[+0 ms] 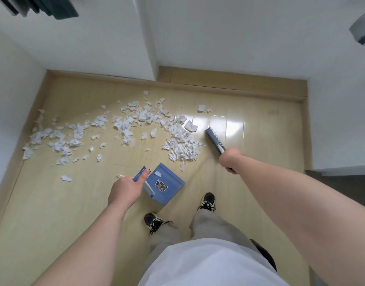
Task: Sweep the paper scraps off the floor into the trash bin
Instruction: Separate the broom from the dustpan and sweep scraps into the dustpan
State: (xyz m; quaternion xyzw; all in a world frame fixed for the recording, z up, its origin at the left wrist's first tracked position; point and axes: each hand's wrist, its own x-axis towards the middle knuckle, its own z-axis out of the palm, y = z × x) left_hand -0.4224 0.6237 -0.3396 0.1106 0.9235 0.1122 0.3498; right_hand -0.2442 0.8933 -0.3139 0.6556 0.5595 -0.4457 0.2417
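White paper scraps [124,125] lie scattered across the light wooden floor, with a denser heap [183,147] to the right. My right hand [230,159] grips the handle of a blue broom [213,138], whose head rests on the floor just right of the heap. My left hand [126,189] holds the handle of a blue dustpan [164,183] standing on the floor in front of my feet, with one scrap lying in it. No trash bin is visible.
White walls enclose the floor on the left, back and right, with a wall corner [154,73] jutting in at the back. My two feet in dark sneakers [154,221] stand just behind the dustpan. A darker floor strip [338,180] runs at right.
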